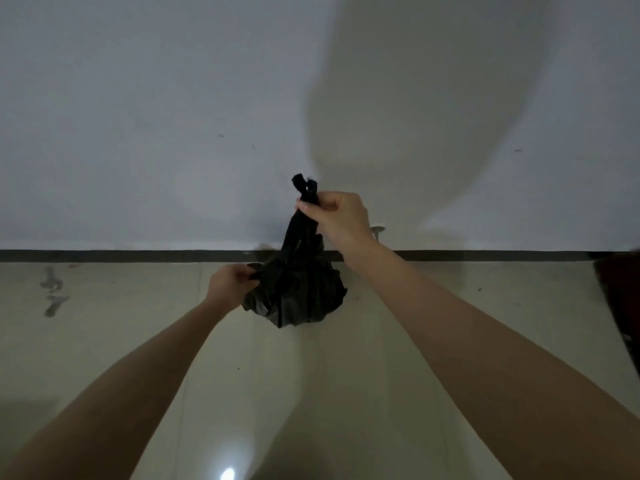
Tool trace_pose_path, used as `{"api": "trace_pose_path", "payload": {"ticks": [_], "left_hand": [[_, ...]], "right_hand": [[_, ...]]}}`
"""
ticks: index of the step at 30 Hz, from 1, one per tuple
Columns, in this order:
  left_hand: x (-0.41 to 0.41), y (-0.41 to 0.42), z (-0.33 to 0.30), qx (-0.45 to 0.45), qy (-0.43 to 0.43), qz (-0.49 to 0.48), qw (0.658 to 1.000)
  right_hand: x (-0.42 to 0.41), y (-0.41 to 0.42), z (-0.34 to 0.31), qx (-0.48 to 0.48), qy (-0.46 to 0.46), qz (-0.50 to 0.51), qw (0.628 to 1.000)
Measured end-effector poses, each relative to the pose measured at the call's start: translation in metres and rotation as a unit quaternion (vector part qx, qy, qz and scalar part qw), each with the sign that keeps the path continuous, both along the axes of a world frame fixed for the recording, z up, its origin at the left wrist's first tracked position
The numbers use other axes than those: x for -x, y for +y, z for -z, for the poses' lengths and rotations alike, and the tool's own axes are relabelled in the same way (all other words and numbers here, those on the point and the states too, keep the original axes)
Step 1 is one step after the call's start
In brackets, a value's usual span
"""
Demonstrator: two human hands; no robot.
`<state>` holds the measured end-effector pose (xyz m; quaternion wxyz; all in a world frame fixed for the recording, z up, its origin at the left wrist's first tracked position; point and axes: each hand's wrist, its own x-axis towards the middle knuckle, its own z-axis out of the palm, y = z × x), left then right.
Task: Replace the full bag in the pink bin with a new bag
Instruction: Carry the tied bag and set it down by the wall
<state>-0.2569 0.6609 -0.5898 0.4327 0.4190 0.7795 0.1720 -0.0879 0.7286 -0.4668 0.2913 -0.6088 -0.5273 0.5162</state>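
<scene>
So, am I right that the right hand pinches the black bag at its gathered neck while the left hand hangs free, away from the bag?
Not quite: in the head view the left hand is not free; it grips the side of the black bag. The right hand does pinch the gathered neck.

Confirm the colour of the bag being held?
Black, plain, with no pattern; the bag shows best in the head view.

Black bag (298, 289) between both hands (337, 218)
</scene>
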Motion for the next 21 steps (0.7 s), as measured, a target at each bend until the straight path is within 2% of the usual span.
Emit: {"api": "trace_pose_path", "payload": {"ticks": [2, 6, 9, 13, 15, 18, 21], "left_hand": [[-0.001, 0.004, 0.015, -0.025, 0.019, -0.04, 0.999], [-0.004, 0.0, 0.009, -0.046, 0.031, -0.033, 0.998], [-0.005, -0.006, -0.011, -0.043, 0.03, 0.015, 0.999], [-0.006, -0.029, -0.068, -0.049, 0.054, 0.094, 0.993], [-0.007, -0.05, -0.1, -0.055, 0.08, 0.157, 0.983], [-0.013, -0.087, -0.151, 0.014, 0.138, 0.216, 0.967], [-0.033, -0.113, -0.213, -0.078, 0.203, 0.355, 0.909]], "right_hand": [[0.001, 0.005, 0.028, 0.012, -0.025, 0.006, 1.0], [-0.003, 0.004, 0.05, 0.031, -0.018, 0.046, 0.998], [-0.007, -0.005, 0.043, 0.063, 0.018, 0.026, 0.998], [-0.019, -0.032, 0.015, 0.079, -0.023, -0.019, 0.996], [-0.028, -0.059, -0.011, 0.052, -0.085, -0.053, 0.994], [-0.039, -0.101, -0.063, 0.01, -0.182, -0.116, 0.976], [-0.05, -0.133, -0.125, -0.073, -0.321, -0.17, 0.929]]}}
